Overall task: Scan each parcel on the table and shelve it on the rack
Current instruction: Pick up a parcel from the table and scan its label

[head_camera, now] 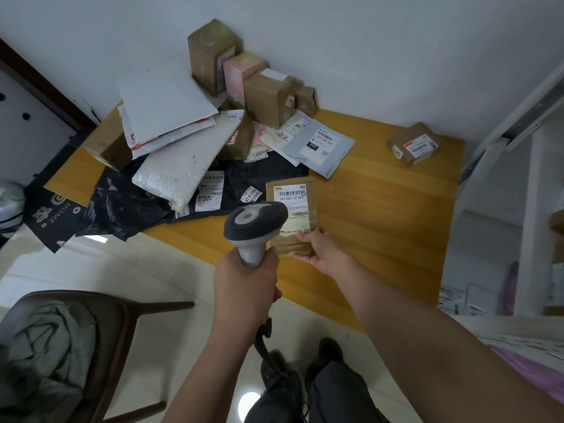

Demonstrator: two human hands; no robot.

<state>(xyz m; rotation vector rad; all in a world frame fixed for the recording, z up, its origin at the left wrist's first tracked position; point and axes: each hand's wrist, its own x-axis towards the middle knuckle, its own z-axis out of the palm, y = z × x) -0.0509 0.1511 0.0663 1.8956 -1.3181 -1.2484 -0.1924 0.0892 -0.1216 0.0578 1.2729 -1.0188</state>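
The left hand grips the handle of the barcode scanner, whose head points away from the person. The right hand pinches the near corner of the brown padded envelope over the wooden table. The envelope's long axis runs away from the fingers, and its label faces up just beyond the scanner head. I judge only a small tilt is needed.

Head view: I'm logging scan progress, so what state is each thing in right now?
Scanner: gripped by left hand, aimed at the envelope.
Brown envelope: label up, held at its near edge by right hand.
Small box: alone on the table, label up.
Parcel pile: heaped, unshelved.
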